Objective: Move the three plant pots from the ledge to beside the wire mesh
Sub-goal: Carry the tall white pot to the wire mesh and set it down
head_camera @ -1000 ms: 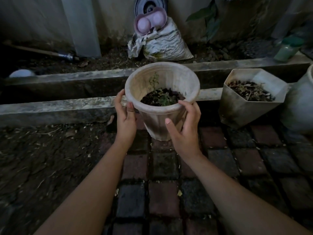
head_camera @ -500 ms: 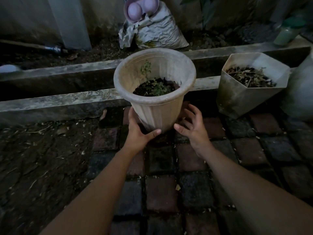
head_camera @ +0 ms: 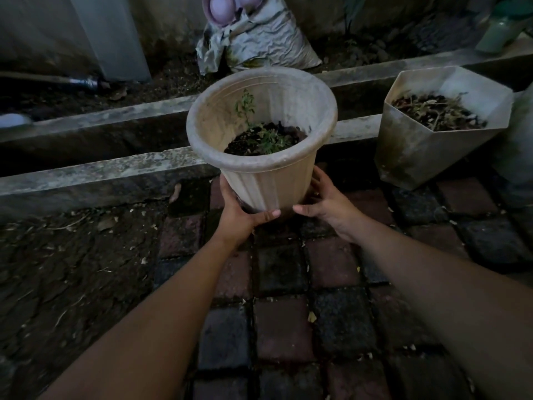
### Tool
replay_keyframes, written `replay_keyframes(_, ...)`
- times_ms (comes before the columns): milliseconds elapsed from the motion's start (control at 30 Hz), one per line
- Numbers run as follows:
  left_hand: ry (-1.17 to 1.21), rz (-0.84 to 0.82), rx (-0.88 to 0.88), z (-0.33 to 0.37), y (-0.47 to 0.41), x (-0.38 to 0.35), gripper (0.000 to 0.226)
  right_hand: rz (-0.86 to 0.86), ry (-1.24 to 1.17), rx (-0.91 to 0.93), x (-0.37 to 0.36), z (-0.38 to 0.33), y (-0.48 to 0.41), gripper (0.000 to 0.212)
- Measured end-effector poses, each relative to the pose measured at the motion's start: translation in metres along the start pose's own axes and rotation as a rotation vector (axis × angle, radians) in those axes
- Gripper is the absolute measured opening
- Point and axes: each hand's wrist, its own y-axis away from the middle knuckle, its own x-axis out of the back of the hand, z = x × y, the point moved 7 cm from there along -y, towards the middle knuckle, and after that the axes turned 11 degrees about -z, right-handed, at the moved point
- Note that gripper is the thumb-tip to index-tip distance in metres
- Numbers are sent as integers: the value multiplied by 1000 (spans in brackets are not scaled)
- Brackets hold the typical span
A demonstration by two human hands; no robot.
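A round beige plant pot (head_camera: 268, 183) with dark soil and a small green seedling is held in front of me, tilted slightly toward me, above the brick paving. My left hand (head_camera: 239, 217) cups its base from the left, thumb across the bottom edge. My right hand (head_camera: 326, 204) grips the base from the right, thumb pointing inward. An angular white pot (head_camera: 427, 151) with dry soil and twigs stands to the right by the concrete ledge (head_camera: 101, 171). A third pale pot (head_camera: 522, 145) shows partly at the right edge. No wire mesh is in sight.
Behind the ledge runs a dark channel and a second concrete curb (head_camera: 115, 114). A crumpled sack (head_camera: 259, 41) leans on the back wall beside a grey post (head_camera: 112, 36). Bare dirt (head_camera: 66, 269) lies left; brick paving (head_camera: 288, 327) lies underneath.
Both hands slid from the pot's upper sides down to its base. The pot now appears larger and closer to me, lifted off the paving.
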Motion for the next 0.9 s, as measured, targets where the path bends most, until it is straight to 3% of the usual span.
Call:
replay_keyframes(267, 29, 35, -111, 25, -8, 1, 139, -50, -25, -19, -12, 1, 5, 115)
replay_keyframes(400, 115, 39, -121, 52, -3, -1, 135, 88, -150, 44, -18, -14, 16, 119)
replay_keyframes(567, 230, 107, -206, 91, 4, -4, 126, 206, -243, 187, -19, -64, 27, 112)
replay_keyframes(733, 253, 149, -291, 139, -2, 10, 123, 221, -253, 349, -21, -121, 27, 92)
replay_keyframes(900, 187, 132, -313, 245, -13, 32, 119, 283, -339, 373, -26, -211, 35, 93)
